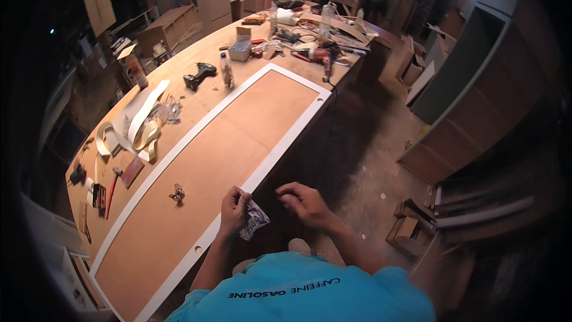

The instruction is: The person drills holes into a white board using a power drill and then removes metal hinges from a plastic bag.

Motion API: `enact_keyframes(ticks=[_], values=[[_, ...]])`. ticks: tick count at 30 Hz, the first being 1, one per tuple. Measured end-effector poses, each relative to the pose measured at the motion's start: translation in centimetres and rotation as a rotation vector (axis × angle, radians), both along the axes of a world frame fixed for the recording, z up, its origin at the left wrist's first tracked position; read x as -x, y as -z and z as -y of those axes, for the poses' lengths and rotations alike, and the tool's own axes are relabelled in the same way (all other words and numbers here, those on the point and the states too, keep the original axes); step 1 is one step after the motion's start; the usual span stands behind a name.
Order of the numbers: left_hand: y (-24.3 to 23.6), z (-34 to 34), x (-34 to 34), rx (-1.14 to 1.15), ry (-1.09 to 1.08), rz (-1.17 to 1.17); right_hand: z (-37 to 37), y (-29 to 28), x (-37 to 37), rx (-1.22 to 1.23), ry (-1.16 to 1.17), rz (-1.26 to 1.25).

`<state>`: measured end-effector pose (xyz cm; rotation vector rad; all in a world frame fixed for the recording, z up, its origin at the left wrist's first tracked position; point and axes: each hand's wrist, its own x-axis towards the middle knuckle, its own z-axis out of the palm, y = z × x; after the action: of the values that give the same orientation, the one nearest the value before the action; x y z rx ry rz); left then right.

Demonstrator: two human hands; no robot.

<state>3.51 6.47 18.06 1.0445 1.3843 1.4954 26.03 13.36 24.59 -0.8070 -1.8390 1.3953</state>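
My left hand (234,210) is closed on a small white-and-purple plastic packet (255,219) at the near edge of a long panel. My right hand (298,201) hangs just right of it, off the panel, fingers curled; anything between its fingertips is too small to make out. The panel (226,137) has a white frame, a tan centre and small round cutouts along its right side. A little pile of metal fittings (177,194) lies on it, left of my hands.
The workbench (179,77) carries a drill (199,74), a red tool (322,59), a hammer (111,191), bottles and curled strips (128,137). A tall cabinet (465,83) and boxes (405,235) stand right of the shadowed floor. People work in the background.
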Motion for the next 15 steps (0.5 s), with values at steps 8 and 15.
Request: enact_keyframes(ticks=[8, 15], values=[[2.0, -2.5, -4.3, -0.067, 0.121, 0.121, 0.4, 3.3, -0.1, -0.138, -0.087, -0.019], [2.3, -3.6, -4.3, 0.023, 0.252, 0.016, 1.2, 3.4, -0.6, -0.595, 0.070, 0.213]])
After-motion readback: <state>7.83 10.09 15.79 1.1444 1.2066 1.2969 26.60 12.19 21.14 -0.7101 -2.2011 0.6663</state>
